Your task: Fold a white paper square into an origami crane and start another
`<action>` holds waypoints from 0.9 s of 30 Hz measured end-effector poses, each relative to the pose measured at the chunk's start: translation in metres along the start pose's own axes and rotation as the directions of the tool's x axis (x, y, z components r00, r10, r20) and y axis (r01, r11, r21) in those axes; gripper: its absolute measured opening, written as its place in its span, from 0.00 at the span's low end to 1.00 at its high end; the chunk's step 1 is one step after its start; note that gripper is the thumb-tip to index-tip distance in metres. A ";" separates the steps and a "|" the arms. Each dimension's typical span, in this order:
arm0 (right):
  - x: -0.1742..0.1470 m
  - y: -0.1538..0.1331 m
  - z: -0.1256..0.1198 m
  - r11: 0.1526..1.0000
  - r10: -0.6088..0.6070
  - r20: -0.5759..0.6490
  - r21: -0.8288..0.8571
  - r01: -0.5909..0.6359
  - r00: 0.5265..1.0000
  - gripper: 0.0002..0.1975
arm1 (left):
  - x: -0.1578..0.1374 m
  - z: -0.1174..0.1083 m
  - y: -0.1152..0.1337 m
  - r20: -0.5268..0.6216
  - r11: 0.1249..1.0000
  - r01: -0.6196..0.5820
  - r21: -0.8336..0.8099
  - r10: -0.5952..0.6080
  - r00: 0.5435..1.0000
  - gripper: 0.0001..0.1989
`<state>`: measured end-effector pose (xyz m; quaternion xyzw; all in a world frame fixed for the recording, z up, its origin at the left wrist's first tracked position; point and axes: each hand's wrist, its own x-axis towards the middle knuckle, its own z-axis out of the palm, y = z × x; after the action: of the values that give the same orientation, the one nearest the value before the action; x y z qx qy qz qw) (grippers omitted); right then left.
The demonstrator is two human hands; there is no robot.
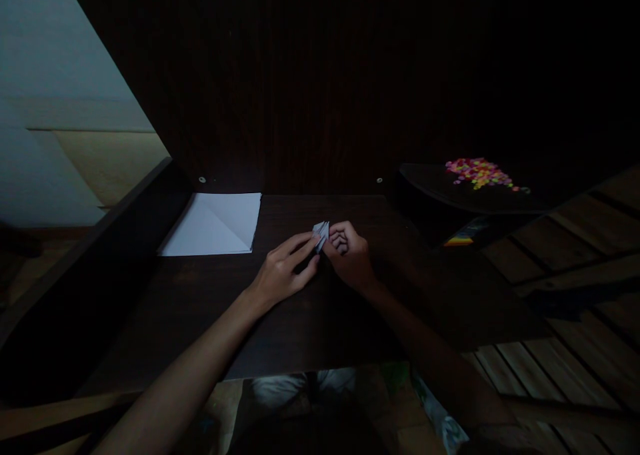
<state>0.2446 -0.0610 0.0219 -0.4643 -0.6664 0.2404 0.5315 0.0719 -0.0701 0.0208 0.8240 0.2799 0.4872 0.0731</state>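
Observation:
A small piece of folded white paper [323,230] with several pointed layers is held between my two hands, just above the dark desk [280,335]. My left hand [290,265] grips its left side, the fingers stretched toward it and the thumb underneath. From the right, my right hand [350,252] pinches the paper between thumb and curled forefinger, its other fingers bent inward. The fingers hide part of the paper's lower half.
A stack of white paper sheets [215,225] with diagonal creases lies at the desk's back left. Colourful small pieces [480,173] are heaped on a raised dark shelf [435,182] at right. A dark side panel [90,275] borders the left, and a tall back panel [300,88] rises behind.

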 end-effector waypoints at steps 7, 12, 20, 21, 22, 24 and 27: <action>-0.002 -0.002 -0.001 0.977 -0.132 0.067 -0.157 0.141 0.989 0.07 | 0.000 -0.002 0.004 -0.021 0.996 0.091 0.011 -0.091 0.996 0.19; -0.005 -0.001 0.001 0.968 -0.195 0.052 -0.153 0.201 0.979 0.06 | 0.004 0.001 0.008 -0.231 0.978 0.210 -0.012 -0.207 0.951 0.10; -0.007 -0.002 0.000 0.960 -0.238 0.018 -0.144 0.238 0.971 0.05 | 0.005 0.002 0.006 -0.323 0.859 0.434 -0.272 -0.506 0.800 0.05; -0.007 -0.003 0.000 0.957 -0.243 0.022 -0.156 0.244 0.970 0.05 | 0.005 0.003 0.005 -0.310 0.834 0.452 -0.316 -0.541 0.782 0.06; -0.007 -0.003 0.000 0.956 -0.244 0.025 -0.162 0.244 0.970 0.05 | 0.005 0.003 0.004 -0.295 0.817 0.465 -0.342 -0.563 0.772 0.07; -0.007 -0.003 0.000 0.960 -0.229 0.019 -0.158 0.230 0.973 0.05 | 0.005 0.003 0.004 -0.276 0.810 0.478 -0.340 -0.572 0.772 0.06; -0.006 -0.003 0.001 0.973 -0.186 -0.009 -0.137 0.183 0.982 0.05 | 0.007 0.001 0.006 -0.256 0.831 0.475 -0.289 -0.545 0.798 0.05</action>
<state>0.2427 -0.0676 0.0208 -0.4380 -0.7157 0.1390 0.5260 0.0777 -0.0711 0.0275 0.6121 0.4473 0.6058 0.2414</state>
